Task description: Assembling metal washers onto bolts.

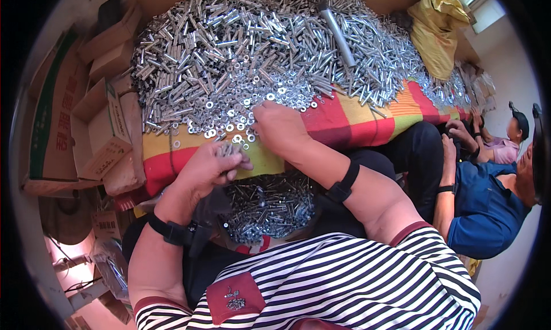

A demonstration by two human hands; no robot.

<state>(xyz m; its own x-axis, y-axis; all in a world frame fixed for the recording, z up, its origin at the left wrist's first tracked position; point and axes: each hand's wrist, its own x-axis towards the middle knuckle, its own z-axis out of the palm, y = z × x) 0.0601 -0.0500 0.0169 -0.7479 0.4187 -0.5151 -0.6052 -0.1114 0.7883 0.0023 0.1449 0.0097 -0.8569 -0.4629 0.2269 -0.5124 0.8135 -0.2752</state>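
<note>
My left hand is closed just past the near edge of the checked cloth, its fingers curled around small grey metal pieces whose exact kind is unclear. At the near edge of a pile of washers, my right hand reaches in with its fingers bent together; whatever they pinch is hidden. Behind the washers rises a large heap of metal sleeves. Below my hands, a container of bolts sits close to my lap.
A grey metal tube lies on the heap. Red, yellow and green checked cloth covers the table. Open cardboard boxes stand at left, a yellow sack at far right. A co-worker in a blue shirt sits at my right, another person beyond.
</note>
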